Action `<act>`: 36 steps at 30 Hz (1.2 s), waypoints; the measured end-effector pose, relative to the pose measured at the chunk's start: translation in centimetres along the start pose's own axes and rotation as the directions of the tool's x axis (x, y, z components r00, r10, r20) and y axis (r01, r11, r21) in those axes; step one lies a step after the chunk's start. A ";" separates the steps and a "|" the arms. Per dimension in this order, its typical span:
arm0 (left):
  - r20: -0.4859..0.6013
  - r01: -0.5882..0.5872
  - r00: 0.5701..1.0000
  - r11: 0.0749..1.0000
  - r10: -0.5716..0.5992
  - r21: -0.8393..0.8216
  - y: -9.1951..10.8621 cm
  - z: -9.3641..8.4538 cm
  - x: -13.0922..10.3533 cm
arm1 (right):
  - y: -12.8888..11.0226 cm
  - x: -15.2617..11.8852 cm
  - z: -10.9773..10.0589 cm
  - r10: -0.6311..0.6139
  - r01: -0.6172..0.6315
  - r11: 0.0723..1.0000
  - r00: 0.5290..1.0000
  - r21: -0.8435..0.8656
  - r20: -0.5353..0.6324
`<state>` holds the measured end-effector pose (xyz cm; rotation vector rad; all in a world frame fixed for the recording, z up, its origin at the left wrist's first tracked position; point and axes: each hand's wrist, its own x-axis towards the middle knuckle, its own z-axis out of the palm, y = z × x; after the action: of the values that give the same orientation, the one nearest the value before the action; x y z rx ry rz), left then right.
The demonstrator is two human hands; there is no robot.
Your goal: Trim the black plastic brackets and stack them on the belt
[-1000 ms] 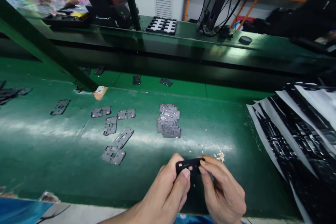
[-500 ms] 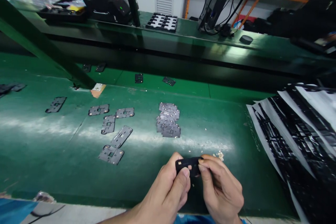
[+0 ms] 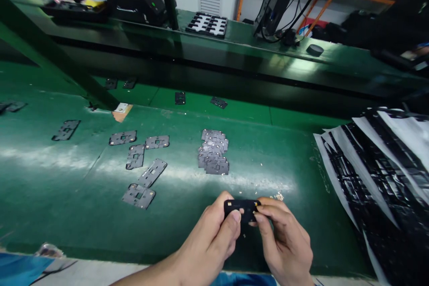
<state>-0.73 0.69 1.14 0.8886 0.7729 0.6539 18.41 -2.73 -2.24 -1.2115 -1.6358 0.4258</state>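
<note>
One black, oblong, plastic-looking plate (image 3: 247,205), braced

Nearer than the overlapping pile of flat dark-grey plates (image 3: 213,154), the left hand (image 3: 212,234) clamps it between thumb and fingers, probably steadying it. The right hand's (image 3: 284,237) thumb and finger nearly meet at its end; whether they grip anything is unclear. Fingers hide its underside.

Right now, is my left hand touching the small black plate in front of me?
Touching. The head view shows your left hand gripping the small black plate, its thumb lapping over the plate's near face.
</note>
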 end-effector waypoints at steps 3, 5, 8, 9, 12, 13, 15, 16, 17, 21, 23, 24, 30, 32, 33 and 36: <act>-0.018 0.004 1.000 1.000 -0.004 0.020 0.1 -0.2 0.1 | -0.2 0.3 0.2 0.031 -0.031 0.999 0.999 0.024 -0.014; -0.015 0.011 1.000 1.000 -0.011 0.017 0.3 -0.3 0.2 | -0.6 0.5 0.4 0.129 -0.128 0.987 0.992 0.092 -0.001; -0.023 -0.030 0.999 1.000 0.030 0.000 0.4 -0.5 0.4 | -1.2 0.6 1.0 0.197 -0.194 0.972 0.980 0.134 -0.014; -0.035 -0.049 0.998 0.999 0.048 -0.008 0.3 -0.6 0.4 | -1.3 0.7 1.1 0.175 -0.169 0.978 0.984 0.126 -0.038; -0.068 -0.076 0.995 0.997 0.075 -0.013 0.0 -0.8 0.5 | -1.4 0.8 1.5 0.074 -0.063 0.993 0.992 0.102 -0.104; -0.075 -0.082 0.994 0.997 0.082 -0.001 -0.2 -0.9 0.6 | -1.4 0.8 1.6 0.045 -0.034 0.995 0.992 0.097 -0.117; -0.085 -0.094 0.992 0.995 0.096 0.034 -0.5 -1.0 0.6 | -1.3 0.7 1.6 0.006 0.004 0.997 0.992 0.081 -0.128; -0.090 -0.101 0.990 0.993 0.106 0.053 -0.7 -1.1 0.7 | -1.2 0.5 1.6 0.001 0.008 0.998 0.992 0.067 -0.123; -0.093 -0.110 0.989 0.991 0.116 0.073 -0.8 -1.1 0.7 | -1.1 0.4 1.6 -0.005 0.011 0.999 0.993 0.051 -0.116; -0.097 -0.142 0.983 0.977 0.159 0.158 -1.1 -1.3 1.0 | -0.7 -0.4 1.5 -0.038 0.037 0.999 0.997 -0.016 -0.069; -0.104 -0.147 0.980 0.972 0.168 0.186 -1.1 -1.3 1.0 | -0.5 -0.5 1.4 -0.063 0.062 0.998 0.997 -0.012 -0.051; -0.108 -0.146 0.980 0.970 0.169 0.194 -1.1 -1.3 1.0 | -0.4 -0.5 1.4 -0.076 0.076 0.997 0.996 -0.006 -0.048; -0.104 -0.150 0.979 0.963 0.176 0.222 -1.0 -1.5 0.8 | -0.3 -0.1 1.3 -0.126 0.126 0.992 0.992 0.017 -0.021; -0.104 -0.150 0.978 0.961 0.178 0.231 -1.0 -1.4 0.8 | -0.3 -0.1 1.3 -0.126 0.126 0.992 0.992 0.013 -0.023; -0.106 -0.150 0.978 0.960 0.179 0.236 -1.0 -1.4 0.8 | -0.2 -0.2 1.3 -0.127 0.127 0.992 0.992 0.011 -0.022; -0.112 -0.159 0.975 0.954 0.193 0.253 -0.9 -1.3 0.8 | -0.1 -0.4 1.3 -0.141 0.141 0.990 0.990 0.014 -0.029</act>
<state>-1.12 1.40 -0.44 1.1553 0.9159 0.7951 17.26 -2.78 -2.91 -1.0776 -1.6788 0.3306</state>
